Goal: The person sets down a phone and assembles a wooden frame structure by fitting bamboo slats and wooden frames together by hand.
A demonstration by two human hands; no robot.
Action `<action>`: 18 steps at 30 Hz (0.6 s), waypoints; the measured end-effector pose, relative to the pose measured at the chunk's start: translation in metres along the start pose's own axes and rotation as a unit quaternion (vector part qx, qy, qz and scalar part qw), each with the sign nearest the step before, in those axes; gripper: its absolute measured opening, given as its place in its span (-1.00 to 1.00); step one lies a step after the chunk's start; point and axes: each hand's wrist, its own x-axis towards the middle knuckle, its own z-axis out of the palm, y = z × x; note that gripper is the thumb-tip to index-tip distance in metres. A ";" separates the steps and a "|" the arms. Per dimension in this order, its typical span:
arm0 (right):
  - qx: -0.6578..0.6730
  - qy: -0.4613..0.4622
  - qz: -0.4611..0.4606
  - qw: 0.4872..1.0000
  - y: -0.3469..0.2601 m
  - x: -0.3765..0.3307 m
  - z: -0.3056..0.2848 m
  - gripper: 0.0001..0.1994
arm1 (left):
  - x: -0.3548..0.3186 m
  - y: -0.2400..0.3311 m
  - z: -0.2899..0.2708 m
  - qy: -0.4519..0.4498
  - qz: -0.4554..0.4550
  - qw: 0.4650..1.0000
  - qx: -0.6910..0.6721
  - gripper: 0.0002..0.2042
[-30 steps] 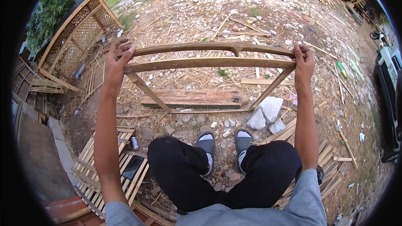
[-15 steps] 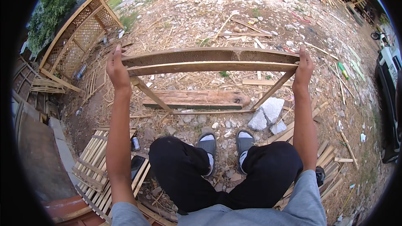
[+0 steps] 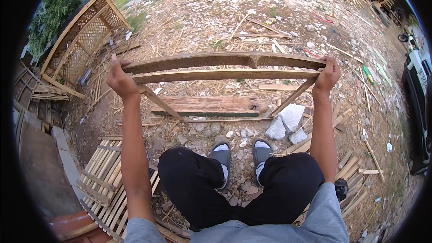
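A rectangular wooden frame [image 3: 216,76] made of narrow boards is held up in front of my knees, its top side raised toward me. My left hand [image 3: 119,77] is closed round its upper left corner, the thumb sticking up. At the upper right corner my right hand [image 3: 328,73] grips the same frame, fingers bent over the wood. The frame's side pieces slope down to a thin lower rail near the ground. Through the opening shows a thick weathered plank [image 3: 211,105] lying on the dirt.
Broken pale stones [image 3: 290,119] lie right of the plank. Slatted wood panels [image 3: 101,171] are at lower left, loose sticks [image 3: 355,175] at lower right. A lattice panel [image 3: 83,40] stands at far left; a vehicle [image 3: 416,108] is at the right edge. Rubble and wood scraps cover the ground.
The frame's upper side has tilted slightly, its left end shifting left and a little lower. My left hand has turned at the wrist and moved slightly left; both hands keep their grip.
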 end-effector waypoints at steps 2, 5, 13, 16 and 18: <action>0.002 0.002 0.001 1.000 -0.001 -0.001 0.001 -0.67 | 0.005 -0.007 -0.003 -0.006 0.032 0.999 -0.014 -0.59; 0.010 0.008 0.003 1.000 0.004 0.001 0.001 -0.67 | 0.006 -0.008 0.000 0.000 0.024 0.999 -0.023 -0.58; 0.025 0.016 0.008 1.000 0.005 0.001 0.003 -0.66 | 0.005 -0.003 0.005 0.014 -0.003 0.999 -0.028 -0.55; 0.017 0.018 -0.004 1.000 0.004 0.000 0.003 -0.66 | 0.007 -0.006 0.005 0.019 0.001 0.999 -0.028 -0.54; 0.022 0.012 -0.008 1.000 0.005 0.001 0.002 -0.67 | 0.008 -0.008 0.004 0.022 0.006 0.999 -0.023 -0.54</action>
